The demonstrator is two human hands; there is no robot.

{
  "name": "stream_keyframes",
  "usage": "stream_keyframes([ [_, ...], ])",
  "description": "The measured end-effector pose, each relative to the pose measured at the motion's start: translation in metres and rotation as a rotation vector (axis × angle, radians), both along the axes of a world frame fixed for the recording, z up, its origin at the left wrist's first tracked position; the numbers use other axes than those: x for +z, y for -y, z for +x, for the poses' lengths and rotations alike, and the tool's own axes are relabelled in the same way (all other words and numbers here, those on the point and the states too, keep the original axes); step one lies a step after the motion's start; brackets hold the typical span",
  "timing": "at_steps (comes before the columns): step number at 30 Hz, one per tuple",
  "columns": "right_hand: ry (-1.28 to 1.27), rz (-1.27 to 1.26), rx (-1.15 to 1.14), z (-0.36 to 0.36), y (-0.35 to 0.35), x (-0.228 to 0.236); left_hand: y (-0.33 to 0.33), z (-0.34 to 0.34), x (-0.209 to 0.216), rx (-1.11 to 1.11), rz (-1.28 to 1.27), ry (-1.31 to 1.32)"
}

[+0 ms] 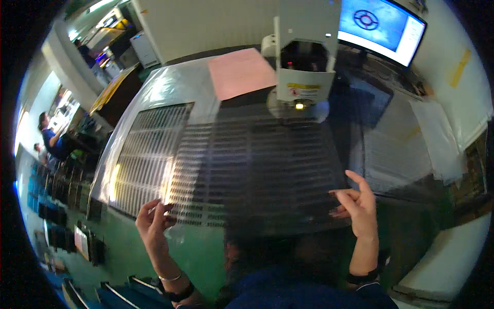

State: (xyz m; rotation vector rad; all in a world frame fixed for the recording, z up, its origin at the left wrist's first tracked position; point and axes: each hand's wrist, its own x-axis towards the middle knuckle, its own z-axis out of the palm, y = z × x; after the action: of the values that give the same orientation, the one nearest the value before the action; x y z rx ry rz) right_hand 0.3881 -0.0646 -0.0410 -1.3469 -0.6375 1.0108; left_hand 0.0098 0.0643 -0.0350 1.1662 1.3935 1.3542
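Observation:
A large see-through film sheet (257,170) with rows of small dark printed marks spreads between my hands, over the work surface and below the machine head. My left hand (153,226) is closed in a pinch on its near left corner. At its near right edge my right hand (360,211) grips it between thumb and fingers, with the index finger raised. Left of it, partly overlapped, lies another patterned sheet (146,149) with dark stripes, on shiny clear plastic (164,85).
A white inspection machine (303,80) with a lit lamp stands at the back centre. Beside it are a pink sheet (242,73) and a monitor (383,26) showing a ring shape. White sheets (437,139) lie at right. A person (54,139) sits far left.

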Motion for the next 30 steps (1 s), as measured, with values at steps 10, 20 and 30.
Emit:
stream_keyframes([
  [10, -0.122, -0.088, 0.318, -0.013, 0.046, -0.007, 0.062, -0.056, 0.001, -0.072, -0.279, -0.2],
  [20, 0.245, -0.116, -0.2, 0.023, 0.08, 0.006, 0.083, 0.014, -0.005, -0.451, -0.39, 0.046],
  [30, 0.279, -0.175, -0.448, 0.079, 0.147, 0.003, 0.062, 0.1, -0.033, -0.474, -0.315, -0.037],
])
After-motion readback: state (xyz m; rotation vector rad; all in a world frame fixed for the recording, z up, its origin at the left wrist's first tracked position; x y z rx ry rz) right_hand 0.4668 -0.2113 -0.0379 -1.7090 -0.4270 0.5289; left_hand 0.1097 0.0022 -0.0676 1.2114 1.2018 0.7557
